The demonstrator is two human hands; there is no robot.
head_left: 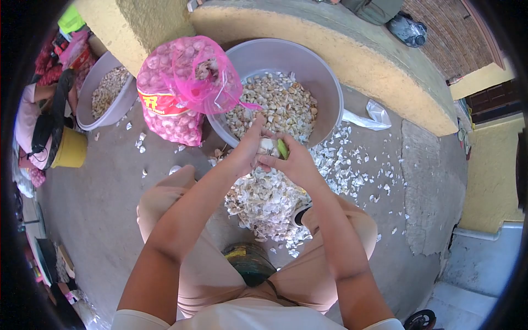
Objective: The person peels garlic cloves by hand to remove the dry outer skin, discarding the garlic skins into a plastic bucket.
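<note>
A whitish garlic bulb [268, 147] is gripped in the fingers of my left hand [248, 147], above the near rim of the large tub. My right hand [297, 164] meets it from the other side, closed around a small tool with a green handle [282, 149]; its working end is hidden. Loose garlic cloves [280, 104] cover much of the floor of the grey plastic tub [329, 71]. Below my hands, a heap of papery garlic skins [264, 201] lies on the ground between my legs.
A pink mesh sack of garlic bulbs [170, 82] leans against the tub's left side. Farther left, another person [36, 118] sits by a second tub [113, 113] and a yellow bucket [70, 147]. A low curved wall [352, 55] stands behind. Skins scatter rightward near a plastic bag [375, 116].
</note>
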